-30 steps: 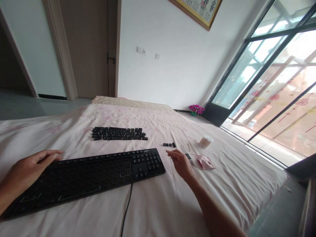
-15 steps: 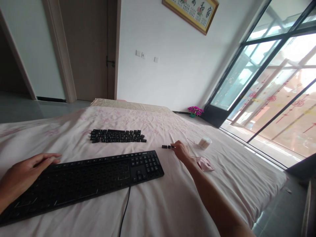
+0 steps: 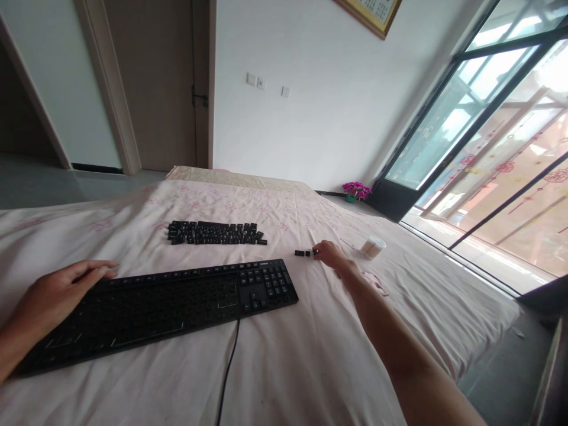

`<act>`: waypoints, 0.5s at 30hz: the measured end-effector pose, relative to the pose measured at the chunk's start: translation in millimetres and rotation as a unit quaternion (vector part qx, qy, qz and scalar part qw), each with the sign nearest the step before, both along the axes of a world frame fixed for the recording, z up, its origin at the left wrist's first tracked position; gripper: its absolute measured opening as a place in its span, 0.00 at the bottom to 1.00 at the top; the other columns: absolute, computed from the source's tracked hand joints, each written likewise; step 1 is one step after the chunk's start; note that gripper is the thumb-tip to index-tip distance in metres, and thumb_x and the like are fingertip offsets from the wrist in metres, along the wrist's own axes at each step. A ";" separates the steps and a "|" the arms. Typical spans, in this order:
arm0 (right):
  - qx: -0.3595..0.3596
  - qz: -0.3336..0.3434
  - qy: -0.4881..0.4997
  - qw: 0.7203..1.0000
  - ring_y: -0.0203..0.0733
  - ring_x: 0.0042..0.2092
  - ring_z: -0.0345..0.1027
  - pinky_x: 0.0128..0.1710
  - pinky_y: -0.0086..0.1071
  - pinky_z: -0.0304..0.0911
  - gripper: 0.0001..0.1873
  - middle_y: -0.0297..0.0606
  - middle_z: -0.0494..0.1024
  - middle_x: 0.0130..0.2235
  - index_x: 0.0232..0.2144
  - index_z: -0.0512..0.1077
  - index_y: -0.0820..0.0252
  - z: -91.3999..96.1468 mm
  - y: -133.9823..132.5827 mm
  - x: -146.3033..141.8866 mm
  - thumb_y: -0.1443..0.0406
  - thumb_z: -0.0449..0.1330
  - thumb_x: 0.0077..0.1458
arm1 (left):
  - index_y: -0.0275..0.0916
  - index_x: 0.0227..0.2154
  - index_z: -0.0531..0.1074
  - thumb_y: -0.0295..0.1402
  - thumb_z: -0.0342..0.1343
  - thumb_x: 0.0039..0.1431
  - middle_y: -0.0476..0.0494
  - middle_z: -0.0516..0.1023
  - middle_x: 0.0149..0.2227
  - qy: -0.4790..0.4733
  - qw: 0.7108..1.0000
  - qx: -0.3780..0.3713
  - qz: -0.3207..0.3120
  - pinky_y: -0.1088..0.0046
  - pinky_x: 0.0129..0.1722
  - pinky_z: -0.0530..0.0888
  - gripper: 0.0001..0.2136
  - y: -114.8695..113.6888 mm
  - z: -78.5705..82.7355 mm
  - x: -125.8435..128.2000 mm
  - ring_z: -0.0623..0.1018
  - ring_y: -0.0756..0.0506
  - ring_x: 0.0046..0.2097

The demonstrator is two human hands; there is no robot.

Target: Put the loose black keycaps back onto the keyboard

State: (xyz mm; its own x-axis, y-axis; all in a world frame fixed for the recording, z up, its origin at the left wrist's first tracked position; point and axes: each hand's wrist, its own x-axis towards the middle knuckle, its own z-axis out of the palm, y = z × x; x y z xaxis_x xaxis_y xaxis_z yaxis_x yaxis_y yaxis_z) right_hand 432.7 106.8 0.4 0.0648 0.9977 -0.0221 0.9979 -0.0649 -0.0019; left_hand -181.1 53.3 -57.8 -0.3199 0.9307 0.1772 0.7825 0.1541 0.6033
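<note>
A black keyboard (image 3: 270, 283) lies aslant on the bedsheet. Its number pad carries keys, while the main field looks stripped of caps. My left hand (image 3: 62, 299) rests over the keyboard's upper left edge, thumb and fingers pressed together; whether anything is between them cannot be made out. My right hand (image 3: 331, 254) is right of the keyboard, its fingertips pinching a small black keycap (image 3: 315, 252) at the sheet. Two loose keycaps (image 3: 300, 253) lie just left of it. Behind the keyboard, many removed keycaps (image 3: 213, 233) are laid out in rows.
A clear round tub of thin sticks (image 3: 373, 248) stands right of my right hand. A pink cloth (image 3: 377, 283) lies partly behind my forearm. The keyboard cable (image 3: 228, 370) runs toward me over the wrinkled bedsheet (image 3: 302, 367). Purple flowers (image 3: 356, 190) stand beyond the bed.
The view has shifted a little, so the bed items appear slightly higher and further right. Both hands keep nearly the same places, the right one still at the keycap.
</note>
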 end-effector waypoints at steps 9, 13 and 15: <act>0.025 -0.001 0.036 0.999 0.44 0.43 0.68 0.37 0.30 0.56 0.14 0.38 0.78 0.40 0.40 0.78 0.54 2.4 -18.1 0.8 0.63 0.63 0.47 | 0.48 0.45 0.74 0.49 0.49 0.55 0.53 0.82 0.39 -0.074 0.994 -0.076 -0.018 0.80 0.28 0.70 0.19 -4.7 8.4 2.6 0.79 0.47 0.40; 0.061 0.033 0.203 0.977 0.41 0.38 0.68 0.37 0.32 0.59 0.19 0.38 0.78 0.38 0.45 0.76 0.57 5.2 -46.0 -9.7 0.59 0.62 0.50 | 0.49 0.45 0.73 0.49 0.48 0.56 0.54 0.82 0.40 -0.074 0.994 -0.077 -0.017 0.80 0.30 0.70 0.19 -5.1 9.9 3.4 0.79 0.47 0.42; 0.037 0.058 0.423 0.904 0.41 0.34 0.68 0.34 0.33 0.61 0.24 0.40 0.78 0.36 0.47 0.74 0.61 5.3 -64.6 -21.5 0.56 0.62 0.49 | 0.48 0.45 0.73 0.50 0.48 0.56 0.54 0.82 0.40 -0.076 0.994 -0.077 -0.018 0.80 0.30 0.71 0.19 -4.5 8.2 2.5 0.79 0.46 0.42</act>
State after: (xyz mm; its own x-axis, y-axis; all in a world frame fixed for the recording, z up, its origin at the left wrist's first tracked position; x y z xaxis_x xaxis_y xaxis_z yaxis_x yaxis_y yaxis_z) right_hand 411.2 42.2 5.6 -0.0483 0.9975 0.0518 0.6377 0.0707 -0.7671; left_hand -178.6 48.8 -49.6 -0.2989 0.9541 -0.0159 0.6901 0.2277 0.6870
